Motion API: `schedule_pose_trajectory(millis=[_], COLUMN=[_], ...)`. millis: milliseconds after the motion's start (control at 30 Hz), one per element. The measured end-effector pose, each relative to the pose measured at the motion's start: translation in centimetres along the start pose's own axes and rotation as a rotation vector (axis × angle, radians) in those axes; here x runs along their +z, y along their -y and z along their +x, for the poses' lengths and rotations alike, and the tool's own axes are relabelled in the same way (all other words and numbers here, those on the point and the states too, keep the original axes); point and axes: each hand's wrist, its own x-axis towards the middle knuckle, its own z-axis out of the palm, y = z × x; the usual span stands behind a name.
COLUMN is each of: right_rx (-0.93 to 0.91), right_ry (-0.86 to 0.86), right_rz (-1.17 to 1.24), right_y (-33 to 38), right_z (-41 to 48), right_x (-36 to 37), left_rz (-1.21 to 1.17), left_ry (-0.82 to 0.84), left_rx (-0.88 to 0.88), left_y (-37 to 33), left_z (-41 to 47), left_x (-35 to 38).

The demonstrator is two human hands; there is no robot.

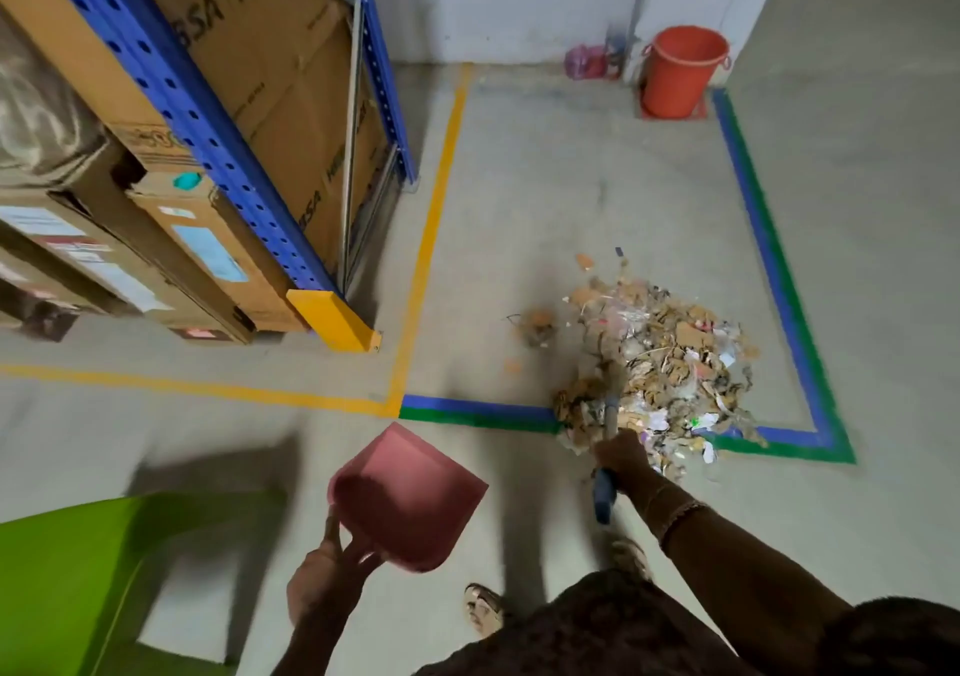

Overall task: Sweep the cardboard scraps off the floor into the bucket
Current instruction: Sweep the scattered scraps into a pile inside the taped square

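Our left hand [332, 566] curled its fingers round the back of a pink plastic dustpan [415, 488], held above the near floor. Our right hand [621, 454] gripped a blue-handled brush [605, 493] at the near edge of the heap of torn cardboard scraps [670, 358]. The round orange plastic bucket [680, 72] stood well apart, far right by the wall.

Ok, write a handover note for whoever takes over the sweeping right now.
The left grip holds a pink dustpan in the air; it looks empty.
The right grip holds a brush at the near edge of the scrap pile.
The bucket stands in the far corner, apart from the pile.
Done: scraps mostly heaped.
Left: gather the strays beside the pile, scoop, tip into the bucket.
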Motion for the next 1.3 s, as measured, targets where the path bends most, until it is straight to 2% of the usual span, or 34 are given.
schedule_pose_trajectory(millis=[33, 100, 167, 333, 433, 633, 833, 900, 1067, 1167, 1300], right_rx=[0.013, 0.033, 0.014, -0.009, -0.039, -0.045, 0.094, 0.122, 0.171, 0.142, 0.087], right_ry=[-0.006, -0.009, -0.001, 0.156, 0.199, 0.256, 0.098, 0.024, -0.109, -0.167, -0.186], right_rz=[0.000, 0.061, 0.112, 0.098, 0.195, 0.158, 0.087, 0.118, 0.340, 0.552, 0.662], right_y=[-0.6, -1.3, 1.2, 5.8, 6.9, 8.9, 5.6, 6.5, 9.4, 12.3, 15.3], right_z=[0.4, 0.3, -4.5, -11.0, -11.1, -6.3, 1.6, 1.4, -1.6, -6.3, -9.7], right_x=[-0.1, -0.3, -1.1, 1.0, 4.3, 9.7, 13.6, 13.3, 10.9, 9.2, 9.3], left_rz=[-0.037, 0.067, 0.095, 0.128, 0.100, 0.214, 0.253, 0.287, 0.346, 0.402, 0.468], left_ry=[0.000, -0.090, -0.119, -0.206, -0.222, -0.215, -0.276, -0.301, -0.312, -0.299, -0.249], left_rx=[0.005, 0.063, 0.109, 0.175, 0.187, 0.284, 0.404, 0.417, 0.484, 0.536, 0.624], left_y=[1.4, 1.5, 0.2, -1.1, -1.4, -2.8, -2.8, -3.3, -5.0, -6.4, -8.8], left_z=[2.8, 4.8, 4.0, 7.5, 10.2, 15.0, 18.4, 20.0, 23.8, 25.9, 28.1], left_x=[-0.1, -2.4, -5.8, -9.9, -11.0, -14.4, -19.9, -21.4, -23.6, -24.1, -25.0])
